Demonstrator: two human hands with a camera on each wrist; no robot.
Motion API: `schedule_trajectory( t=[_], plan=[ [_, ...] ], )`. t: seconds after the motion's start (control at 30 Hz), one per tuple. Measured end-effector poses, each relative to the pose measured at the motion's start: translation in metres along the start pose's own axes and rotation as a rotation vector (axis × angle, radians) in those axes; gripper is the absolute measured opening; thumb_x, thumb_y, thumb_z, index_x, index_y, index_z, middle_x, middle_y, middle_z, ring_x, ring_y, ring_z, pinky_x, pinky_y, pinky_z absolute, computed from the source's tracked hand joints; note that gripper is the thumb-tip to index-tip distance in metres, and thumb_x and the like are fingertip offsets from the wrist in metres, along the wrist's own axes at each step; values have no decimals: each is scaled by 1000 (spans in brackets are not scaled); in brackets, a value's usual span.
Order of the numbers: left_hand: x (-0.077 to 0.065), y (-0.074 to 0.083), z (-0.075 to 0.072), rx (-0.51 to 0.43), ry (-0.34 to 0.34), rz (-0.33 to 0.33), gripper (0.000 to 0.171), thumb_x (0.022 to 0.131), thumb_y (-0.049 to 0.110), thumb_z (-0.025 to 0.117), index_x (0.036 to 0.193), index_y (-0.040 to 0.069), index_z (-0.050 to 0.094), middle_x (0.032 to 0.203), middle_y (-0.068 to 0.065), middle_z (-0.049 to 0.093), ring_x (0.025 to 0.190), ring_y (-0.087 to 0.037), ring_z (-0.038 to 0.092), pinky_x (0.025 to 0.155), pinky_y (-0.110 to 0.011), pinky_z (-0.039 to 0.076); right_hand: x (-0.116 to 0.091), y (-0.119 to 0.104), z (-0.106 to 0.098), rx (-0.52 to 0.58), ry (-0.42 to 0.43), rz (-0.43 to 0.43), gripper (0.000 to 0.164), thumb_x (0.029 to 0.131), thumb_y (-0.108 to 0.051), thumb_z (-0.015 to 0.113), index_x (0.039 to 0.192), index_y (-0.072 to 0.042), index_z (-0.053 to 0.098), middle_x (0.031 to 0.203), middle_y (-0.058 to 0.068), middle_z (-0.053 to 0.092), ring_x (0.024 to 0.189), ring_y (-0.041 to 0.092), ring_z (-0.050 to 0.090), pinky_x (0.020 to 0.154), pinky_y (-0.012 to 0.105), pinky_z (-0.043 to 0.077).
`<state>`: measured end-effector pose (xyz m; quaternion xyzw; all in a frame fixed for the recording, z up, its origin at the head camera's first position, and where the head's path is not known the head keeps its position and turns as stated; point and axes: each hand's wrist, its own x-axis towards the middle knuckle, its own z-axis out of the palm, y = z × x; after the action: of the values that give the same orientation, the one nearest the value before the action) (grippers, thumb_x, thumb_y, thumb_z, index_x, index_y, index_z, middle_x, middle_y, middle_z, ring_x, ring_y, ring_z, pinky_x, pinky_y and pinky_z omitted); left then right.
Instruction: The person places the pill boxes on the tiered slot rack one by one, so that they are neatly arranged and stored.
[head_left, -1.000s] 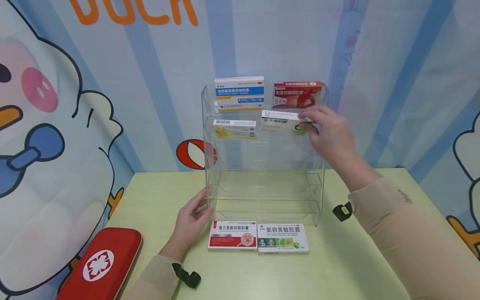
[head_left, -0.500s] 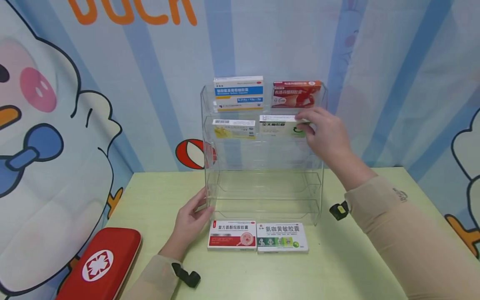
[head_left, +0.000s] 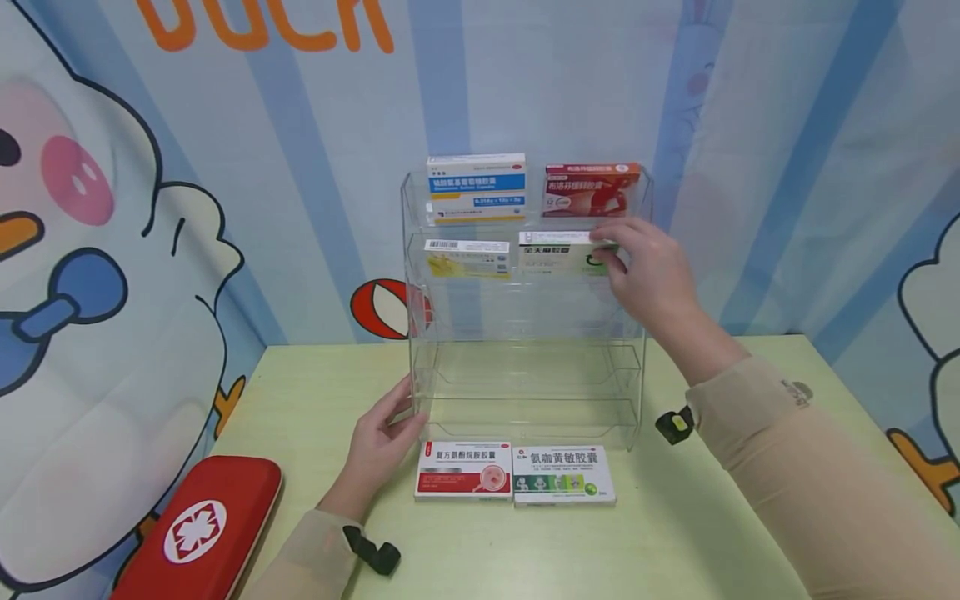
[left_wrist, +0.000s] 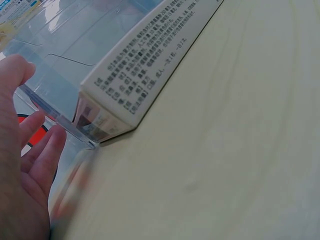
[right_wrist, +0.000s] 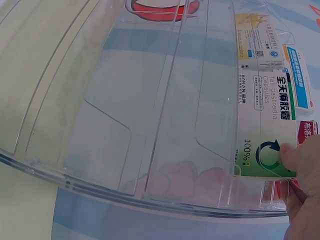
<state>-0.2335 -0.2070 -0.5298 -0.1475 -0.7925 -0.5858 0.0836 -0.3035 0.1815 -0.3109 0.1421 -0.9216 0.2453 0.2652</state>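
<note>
A clear acrylic display rack (head_left: pixel 528 312) with stepped tiers stands on the table. My right hand (head_left: pixel 654 271) pinches the right end of a white-and-green medicine box (head_left: pixel 558 259), thumb on its printed front. That box (right_wrist: pixel 266 125) sits upright in the second tier from the top, behind the clear front lip. Left of it in the same tier is a yellow-and-white medicine box (head_left: pixel 468 260). Low on the rack's left side, my left hand (head_left: pixel 381 437) grips the side panel, thumb and fingers on opposite faces in the left wrist view.
On the top tier stand a blue-and-white box (head_left: pixel 477 190) and a red box (head_left: pixel 591 192). A red-and-white box (head_left: pixel 464 471) and a white-and-green box (head_left: pixel 564 476) lie before the rack. A red case (head_left: pixel 202 529) lies at front left; a printed backdrop (head_left: pixel 337 167) hangs behind.
My right hand has lowered the white-and-green box slightly and levelled it in the second tier; it has barely moved over the last half second. The left hand keeps its place on the rack.
</note>
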Motion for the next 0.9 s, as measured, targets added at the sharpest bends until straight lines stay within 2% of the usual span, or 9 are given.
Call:
schedule_trajectory(
  t=[0.2,0.5,0.7,0.8,0.9],
  plan=[
    [1,-1,0,12,3,-11,70,106,12,74,169,23,47,169,-8,55,147,-38,63,107,-15,58,-5,2,2,38,78,-20,26,104,-11,76,129,-6,77,141,13,74,138,36,66,123,57,53],
    [1,-1,1,20,5,3,69,105,9,74,168,16,48,167,-11,57,145,-38,64,106,-16,59,-26,9,3,143,230,-50,29,100,-10,81,128,-2,77,135,18,75,133,37,68,119,58,56],
    [1,-2,0,21,10,-3,69,105,8,74,168,16,48,167,-12,57,145,-39,64,105,-16,59,-48,15,9,179,263,-64,37,98,-10,83,132,1,74,128,22,74,116,40,69,103,56,60],
    [1,-2,-1,22,9,-2,69,105,8,74,168,16,48,166,-13,57,145,-39,64,105,-16,59,-61,17,15,194,259,-68,41,98,-11,84,135,1,72,126,22,74,109,40,71,97,51,62],
    [1,-2,0,22,9,6,69,105,8,75,168,17,48,166,-12,57,145,-39,64,105,-16,60,-74,18,23,208,249,-91,44,95,-12,87,136,1,72,125,21,74,105,38,73,94,37,61]
  ],
)
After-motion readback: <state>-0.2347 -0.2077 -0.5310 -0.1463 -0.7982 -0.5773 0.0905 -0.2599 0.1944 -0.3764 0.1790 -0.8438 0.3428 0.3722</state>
